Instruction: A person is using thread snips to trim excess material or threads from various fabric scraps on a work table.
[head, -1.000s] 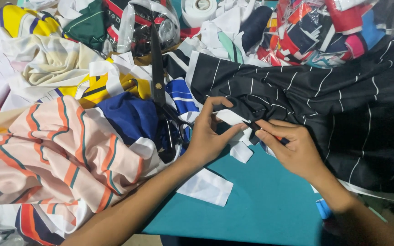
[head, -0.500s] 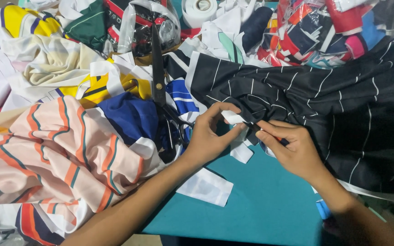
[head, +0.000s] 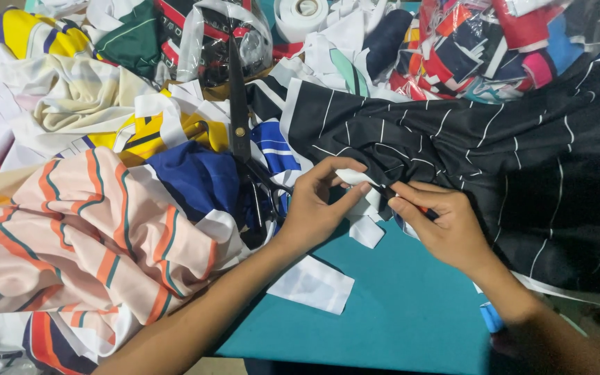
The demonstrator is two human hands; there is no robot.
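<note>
Near the middle of the tabletop (head: 411, 319), the left hand (head: 317, 208) has its fingers pinched together on a small white fabric strip (head: 353, 176) at the edge of the black striped cloth (head: 494, 160). The right hand (head: 446, 226) has its fingers closed on something small and dark beside that strip; what it is cannot be told. The work looks partway: loose white scraps (head: 312, 283) lie nearby, with scissors (head: 241, 132) resting toward the far edge.
</note>
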